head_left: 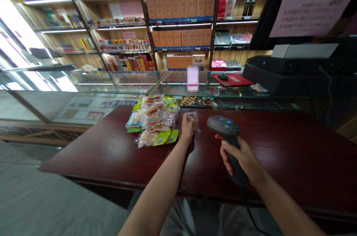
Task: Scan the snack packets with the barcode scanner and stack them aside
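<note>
My left hand (186, 129) is closed around a small clear snack packet (194, 120), held upright just above the dark red wooden counter (279, 146). My right hand (241, 158) grips the handle of a grey barcode scanner (225, 127), whose head sits just right of the packet. A pile of several clear and green snack packets (154, 119) lies on the counter to the left of my left hand.
A glass display case (117, 87) runs behind the counter. A black register and printer (290, 67) stand at the back right beside a red mat (232, 80). Shelves of boxed goods (181, 9) fill the back wall. The scanner's cable (251, 213) hangs off the counter's near edge.
</note>
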